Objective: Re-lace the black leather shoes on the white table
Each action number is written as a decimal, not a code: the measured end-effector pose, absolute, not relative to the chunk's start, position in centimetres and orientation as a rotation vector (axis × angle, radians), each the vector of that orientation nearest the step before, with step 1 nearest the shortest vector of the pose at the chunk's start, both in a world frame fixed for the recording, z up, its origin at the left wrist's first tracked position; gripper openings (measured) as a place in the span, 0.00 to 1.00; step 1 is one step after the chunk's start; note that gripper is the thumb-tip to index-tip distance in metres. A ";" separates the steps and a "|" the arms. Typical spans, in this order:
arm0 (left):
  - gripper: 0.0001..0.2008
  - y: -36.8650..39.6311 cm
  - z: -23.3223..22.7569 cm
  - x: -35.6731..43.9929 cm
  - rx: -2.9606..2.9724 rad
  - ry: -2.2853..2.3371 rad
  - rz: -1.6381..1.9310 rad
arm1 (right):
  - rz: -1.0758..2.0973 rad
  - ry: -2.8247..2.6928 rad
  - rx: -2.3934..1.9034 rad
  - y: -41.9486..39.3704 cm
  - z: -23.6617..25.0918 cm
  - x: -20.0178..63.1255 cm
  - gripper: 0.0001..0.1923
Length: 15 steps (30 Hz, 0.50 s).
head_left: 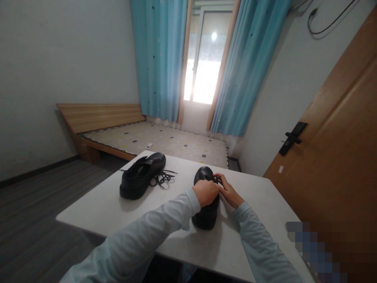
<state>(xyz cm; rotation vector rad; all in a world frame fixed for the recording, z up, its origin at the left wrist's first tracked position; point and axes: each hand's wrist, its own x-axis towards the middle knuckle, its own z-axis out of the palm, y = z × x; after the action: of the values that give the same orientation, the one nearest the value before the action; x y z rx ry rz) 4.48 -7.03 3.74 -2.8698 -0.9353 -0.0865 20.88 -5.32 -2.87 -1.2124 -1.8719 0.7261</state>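
Black leather shoe point(206, 204) under both hands on the white table point(106, 208)

The shoe stands upright near the table's middle, toe toward twelve o'clock, heel toward the person; the left hand point(206, 192) lies curled over its top from nine o'clock, fingers pressed together, though what they grip is hidden, while the right hand point(228, 191) comes in from three o'clock with its fingertips point(218, 179) pinching at something small and dark by the shoe's opening. A second black shoe point(141, 175) sits well apart at ten o'clock, its loose lace point(161, 178) spilled on the tabletop just beside it. Beyond, at twelve, a bed point(165, 141) and blue curtains point(160, 59) by the window
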 end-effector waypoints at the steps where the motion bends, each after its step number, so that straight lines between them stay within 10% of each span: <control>1: 0.09 -7.0 3.7 4.4 -2.864 -0.945 -0.119 | 0.725 -1.871 -1.212 -5.3 -2.9 20.9 0.21; 15: 0.08 -6.9 5.6 3.8 -2.752 -0.930 -0.257 | 0.703 -1.883 -1.236 -5.8 -2.3 20.8 0.21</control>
<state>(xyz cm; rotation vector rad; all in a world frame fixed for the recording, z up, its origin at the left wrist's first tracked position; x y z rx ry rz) 3.82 -6.91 5.58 -2.7524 -0.9303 -0.2565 20.77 -5.84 -2.33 -1.2361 -1.8834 0.7030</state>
